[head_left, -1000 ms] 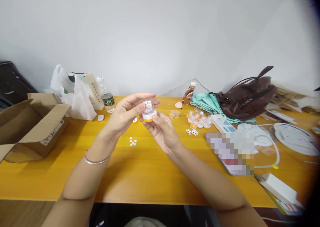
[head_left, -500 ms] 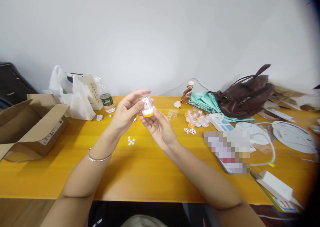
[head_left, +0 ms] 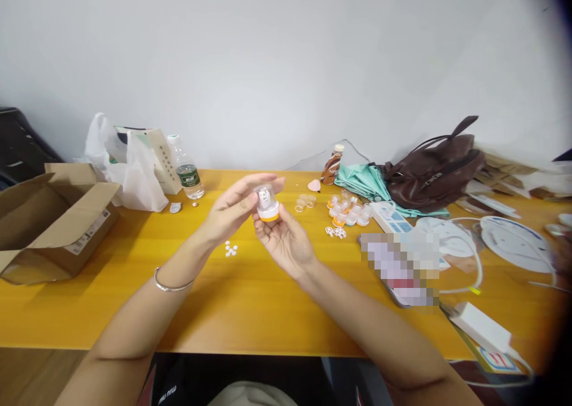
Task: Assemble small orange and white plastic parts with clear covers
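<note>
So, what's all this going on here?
A person is holding up a small clear-topped piece with both hands above the table. The left hand is at its clear top, the right hand at its white-and-orange base. Small white discs lie nearby, with a cluster of similar clear-topped pieces and some white perforated parts to the right.

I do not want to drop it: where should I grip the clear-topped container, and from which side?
Probably by the base of the container, from the right: this round band looks wider than the clear top, and the slight tilt turns it toward the right hand.
</note>
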### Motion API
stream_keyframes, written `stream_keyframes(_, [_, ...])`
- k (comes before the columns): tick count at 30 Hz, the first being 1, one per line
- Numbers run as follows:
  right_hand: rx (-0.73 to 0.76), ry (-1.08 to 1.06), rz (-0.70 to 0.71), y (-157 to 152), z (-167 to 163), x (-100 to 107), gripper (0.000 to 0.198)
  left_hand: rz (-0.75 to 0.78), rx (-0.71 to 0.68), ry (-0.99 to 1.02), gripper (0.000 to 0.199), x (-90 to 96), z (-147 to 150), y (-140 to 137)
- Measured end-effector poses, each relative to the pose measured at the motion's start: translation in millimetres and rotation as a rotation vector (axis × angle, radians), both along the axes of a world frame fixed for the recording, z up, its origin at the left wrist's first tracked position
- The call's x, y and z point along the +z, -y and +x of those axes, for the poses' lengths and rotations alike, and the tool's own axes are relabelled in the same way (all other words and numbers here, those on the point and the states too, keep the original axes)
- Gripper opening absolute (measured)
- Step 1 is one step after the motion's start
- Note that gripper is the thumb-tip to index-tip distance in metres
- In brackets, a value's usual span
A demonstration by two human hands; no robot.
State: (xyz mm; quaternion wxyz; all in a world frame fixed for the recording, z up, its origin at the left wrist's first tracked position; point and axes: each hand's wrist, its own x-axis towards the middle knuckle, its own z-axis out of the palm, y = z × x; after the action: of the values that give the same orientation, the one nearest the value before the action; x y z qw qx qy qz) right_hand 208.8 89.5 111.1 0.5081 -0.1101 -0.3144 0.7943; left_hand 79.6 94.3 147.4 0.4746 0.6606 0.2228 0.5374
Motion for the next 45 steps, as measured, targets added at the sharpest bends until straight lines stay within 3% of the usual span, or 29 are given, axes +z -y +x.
stream_keyframes(5, [0.140,0.021,-0.048,0,18,-32,0.016,0.099,0.197,-0.156,0.030,-30.5,1,2])
stream_keyframes(10, [0.214,0.072,-0.067,0,34,-68,0.020,-0.119,-0.034,-0.133,0.033,-65.0,1,5])
stream_keyframes(16, [0.153,0.079,-0.106,-2,44,-92,0.014,-0.115,0.195,-0.015,0.035,-94.7,13,0])
stream_keyframes(21, [0.155,0.073,-0.109,-2,44,-100,0.012,-0.227,0.028,-0.009,0.029,-100.8,15,2])
stream_keyframes(26, [0.151,0.080,-0.118,0,42,-105,0.014,-0.166,0.229,-0.039,0.034,-106.2,19,4])
stream_keyframes(36, [0.129,0.022,-0.096,9,43,-102,0.015,-0.114,0.246,-0.035,0.024,-107.8,27,12])
stream_keyframes(41, [0.146,0.044,-0.064,6,45,-103,0.016,-0.119,0.237,-0.041,0.027,-106.3,28,11])
stream_keyframes(45, [0.156,0.053,-0.044,1,49,-101,0.021,-0.131,0.163,-0.056,0.044,-107.1,26,10])
